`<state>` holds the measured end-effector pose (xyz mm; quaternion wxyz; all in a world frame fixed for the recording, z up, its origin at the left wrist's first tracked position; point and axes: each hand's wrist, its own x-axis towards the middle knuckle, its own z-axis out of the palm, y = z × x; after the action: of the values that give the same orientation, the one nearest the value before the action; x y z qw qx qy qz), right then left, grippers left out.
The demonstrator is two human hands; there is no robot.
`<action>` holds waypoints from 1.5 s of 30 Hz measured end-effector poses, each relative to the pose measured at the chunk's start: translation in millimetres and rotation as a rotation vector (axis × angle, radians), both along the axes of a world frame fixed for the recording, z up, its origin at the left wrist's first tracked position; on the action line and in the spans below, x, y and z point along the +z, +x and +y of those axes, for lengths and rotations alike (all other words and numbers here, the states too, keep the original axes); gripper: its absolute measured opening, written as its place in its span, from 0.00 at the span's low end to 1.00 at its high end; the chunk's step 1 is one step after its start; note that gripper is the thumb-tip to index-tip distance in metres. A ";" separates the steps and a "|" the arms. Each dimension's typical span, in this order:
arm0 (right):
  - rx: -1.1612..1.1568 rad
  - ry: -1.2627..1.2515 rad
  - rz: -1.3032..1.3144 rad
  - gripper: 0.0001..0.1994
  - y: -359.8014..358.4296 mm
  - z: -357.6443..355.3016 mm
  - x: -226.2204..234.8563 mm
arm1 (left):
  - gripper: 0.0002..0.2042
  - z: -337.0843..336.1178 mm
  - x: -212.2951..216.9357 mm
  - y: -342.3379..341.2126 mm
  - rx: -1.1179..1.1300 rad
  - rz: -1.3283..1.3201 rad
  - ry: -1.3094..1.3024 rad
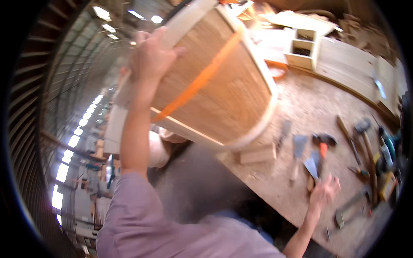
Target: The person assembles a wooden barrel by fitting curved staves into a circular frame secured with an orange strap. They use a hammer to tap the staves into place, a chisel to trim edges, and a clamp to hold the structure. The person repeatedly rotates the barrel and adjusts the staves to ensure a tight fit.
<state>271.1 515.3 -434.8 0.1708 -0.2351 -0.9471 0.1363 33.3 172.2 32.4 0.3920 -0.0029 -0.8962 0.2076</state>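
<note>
My left hand [152, 56] is raised at the upper left, its fingers over the pale frame edge of a curved wooden panel [215, 86]. The panel is tilted, with brown wood inside the frame and an orange strap [202, 79] running diagonally across it. Down at the right, my right hand [325, 192] reaches over the workbench [262, 185] with its fingers apart. Beside its fingertips lie a putty knife [312, 165] and a hammer [323, 142] with an orange-and-dark handle. A second scraper [297, 148] rests a little to the left.
A small wood block [258, 154] sits by the panel's lower edge. Further right are a wooden-handled hammer [367, 142], a chisel-like tool [347, 133] and a clamp-like metal frame [350, 208]. A roll of orange tape [277, 69] and an open wooden box [303, 48] stand behind.
</note>
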 end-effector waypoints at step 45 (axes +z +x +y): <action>0.046 -1.095 0.003 0.03 52.0 -5.9 146.2 | 0.48 -24.0 -455.4 113.2 -0.353 -1.020 0.481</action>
<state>323.1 509.5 -288.6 0.0217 -0.2684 -0.7425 0.6134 146.5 148.2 -423.0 -0.0701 -0.1626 -0.9794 -0.0976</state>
